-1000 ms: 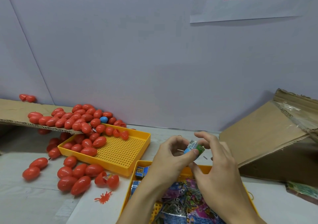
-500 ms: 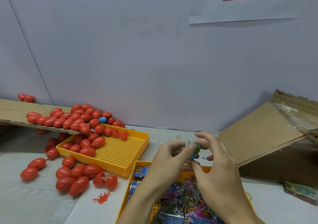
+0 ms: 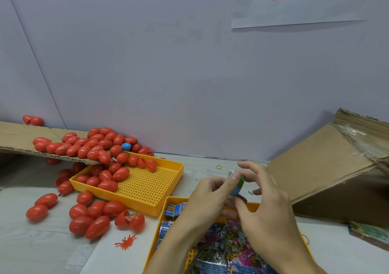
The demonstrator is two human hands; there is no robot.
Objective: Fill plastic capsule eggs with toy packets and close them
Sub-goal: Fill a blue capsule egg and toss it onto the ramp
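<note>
A small packing or assembly workstation is shown, not a home. A plain pale partition wall [image 3: 168, 63] fills the upper frame, with a printed paper notice [image 3: 305, 2] fixed at upper right. On the grey worktable [image 3: 31, 248], dozens of identical red capsule eggs [image 3: 96, 145] are heaped at centre left on a cardboard sheet [image 3: 12, 137] and in a yellow perforated tray [image 3: 147, 185]. A second tray of toy packets [image 3: 227, 250] is seen at lower centre, and an opened cardboard carton [image 3: 328, 164] at right.

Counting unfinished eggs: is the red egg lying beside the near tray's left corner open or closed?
Open: the red egg lies with its two halves spread apart, hollow sides showing.
</note>
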